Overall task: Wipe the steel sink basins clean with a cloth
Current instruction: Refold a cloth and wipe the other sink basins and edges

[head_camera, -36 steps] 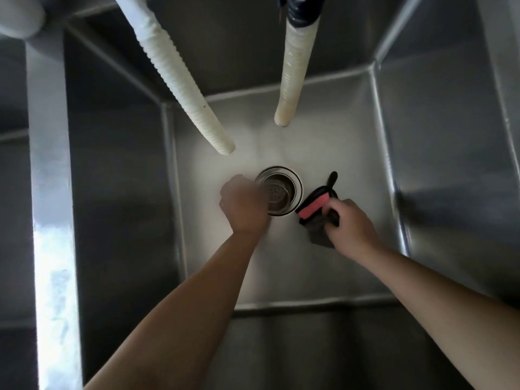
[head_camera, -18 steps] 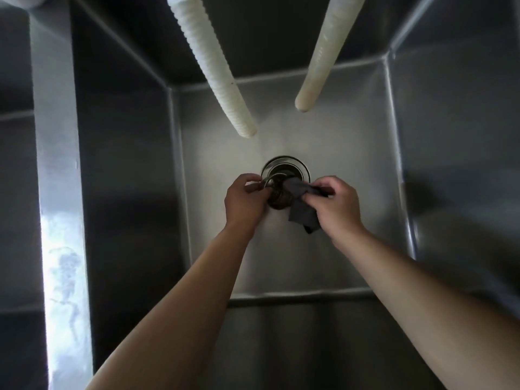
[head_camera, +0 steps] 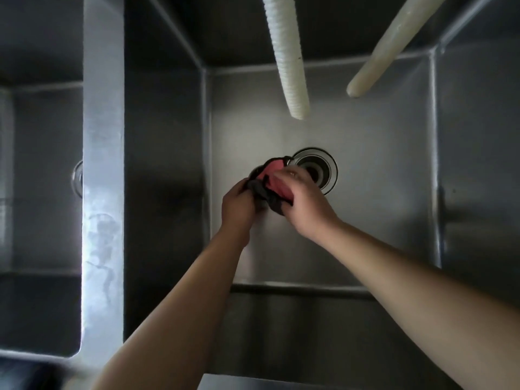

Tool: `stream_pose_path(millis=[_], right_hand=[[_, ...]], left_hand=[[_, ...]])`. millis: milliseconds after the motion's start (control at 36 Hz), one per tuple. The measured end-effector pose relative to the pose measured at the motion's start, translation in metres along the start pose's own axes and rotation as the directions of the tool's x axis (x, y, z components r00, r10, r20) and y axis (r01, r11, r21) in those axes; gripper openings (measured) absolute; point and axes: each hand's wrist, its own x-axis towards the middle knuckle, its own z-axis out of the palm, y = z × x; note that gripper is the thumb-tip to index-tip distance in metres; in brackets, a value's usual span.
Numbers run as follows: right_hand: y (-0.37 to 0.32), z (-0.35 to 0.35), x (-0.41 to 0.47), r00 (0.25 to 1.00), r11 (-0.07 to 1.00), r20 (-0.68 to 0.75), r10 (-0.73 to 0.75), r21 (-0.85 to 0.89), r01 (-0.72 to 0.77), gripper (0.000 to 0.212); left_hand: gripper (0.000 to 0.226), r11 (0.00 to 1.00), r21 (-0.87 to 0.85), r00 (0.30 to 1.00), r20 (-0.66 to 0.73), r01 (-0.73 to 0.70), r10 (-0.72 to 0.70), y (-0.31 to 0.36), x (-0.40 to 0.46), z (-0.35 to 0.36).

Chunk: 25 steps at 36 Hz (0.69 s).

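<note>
A dark cloth w/ a red side is gripped by both hands over the floor of the rt steel basin, just left of the open drain. It is bunched in the curled left hand and pinched by the right hand (fingers blurred). Two pale hoses are hung above the basin.

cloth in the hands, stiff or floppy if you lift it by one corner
Probably floppy: the cloth bunches in soft folds between the left hand and the right hand. Likely light too, since both hands hold it up with a loose pinch. It would probably drape rather than keep its shape; whether it is wet cannot be told.
</note>
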Motion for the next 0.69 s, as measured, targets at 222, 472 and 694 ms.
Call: stream_pose_path(millis=[222, 472, 694], right_hand=[[-0.013, 0.004, 0.021, 0.984, 0.984, -0.161, 0.074, 0.171, -0.046, 0.031], [-0.025, 0.029, 0.054, 0.987, 0.992, -0.111, 0.119, -0.015, -0.121, 0.018], [-0.01, 0.018, 0.04, 0.986, 0.983, -0.039, 0.16, -0.09, -0.163, 0.051]], left_hand=[[0.029, 0.823, 0.377, 0.881, -0.036, -0.426, 0.472, -0.006, 0.004, -0.017], [0.037, 0.559, 0.694, 0.789, 0.02, -0.453, 0.614, 0.006, -0.008, -0.018], [0.037, 0.308, 0.895, 0.796, 0.081, -0.322, 0.6, 0.013, 0.022, -0.024]])
